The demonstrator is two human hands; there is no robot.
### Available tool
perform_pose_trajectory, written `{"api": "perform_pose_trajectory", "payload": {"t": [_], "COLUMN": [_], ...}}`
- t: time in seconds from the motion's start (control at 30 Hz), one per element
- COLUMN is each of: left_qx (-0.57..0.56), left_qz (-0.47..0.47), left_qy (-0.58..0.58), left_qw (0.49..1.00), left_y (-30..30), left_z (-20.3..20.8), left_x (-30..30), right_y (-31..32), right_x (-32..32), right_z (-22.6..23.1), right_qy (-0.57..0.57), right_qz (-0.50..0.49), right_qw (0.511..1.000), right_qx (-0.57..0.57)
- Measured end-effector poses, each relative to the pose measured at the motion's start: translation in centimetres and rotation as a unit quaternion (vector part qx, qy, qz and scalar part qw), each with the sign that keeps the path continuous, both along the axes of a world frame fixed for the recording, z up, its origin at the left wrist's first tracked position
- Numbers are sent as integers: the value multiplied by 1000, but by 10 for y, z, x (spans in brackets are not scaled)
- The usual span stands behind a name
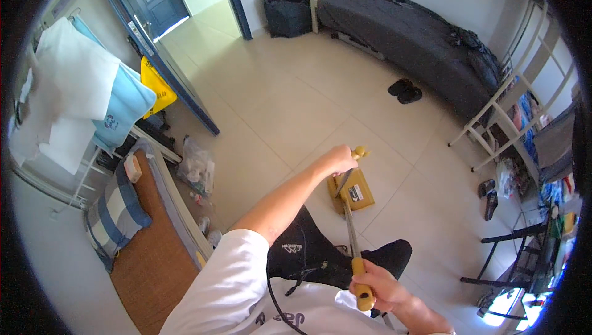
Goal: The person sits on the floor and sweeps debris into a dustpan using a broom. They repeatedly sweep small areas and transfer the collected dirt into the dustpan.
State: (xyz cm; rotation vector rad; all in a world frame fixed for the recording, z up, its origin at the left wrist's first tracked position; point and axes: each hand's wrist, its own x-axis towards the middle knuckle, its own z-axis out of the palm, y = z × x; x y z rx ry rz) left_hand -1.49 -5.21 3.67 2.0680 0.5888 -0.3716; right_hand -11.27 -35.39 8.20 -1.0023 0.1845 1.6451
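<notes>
My left hand is stretched out ahead and closed around a grey pole with a yellow end. Below it on the tiles is a flat yellow dustpan-like piece with a white and black label. Nearer my body, my right hand wraps around the yellow grip of a second, longer grey pole. That pole slants away from me, and its far end meets the yellow piece's left side. I cannot tell which pole is fixed to the yellow piece. My dark-clad legs flank the pole's lower part.
At left stand a bed with a brown mat and a clear bag of items. Black slippers lie before a dark-covered bed. To the right are a white ladder, sandals and a black chair.
</notes>
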Motion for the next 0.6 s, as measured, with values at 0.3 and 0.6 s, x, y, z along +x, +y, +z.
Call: {"api": "perform_pose_trajectory", "payload": {"t": [0.3, 0.6], "left_qx": [41, 17], "left_qz": [-11, -6], "left_qy": [10, -13], "left_qw": [999, 1000], "left_y": [5, 4], "left_z": [-8, -14], "left_x": [0, 2], "right_y": [-92, -164], "right_x": [98, 211], "right_z": [28, 9], "right_qy": [133, 53], "right_qz": [-310, -427], "right_qw": [941, 899], "right_qx": [17, 76]}}
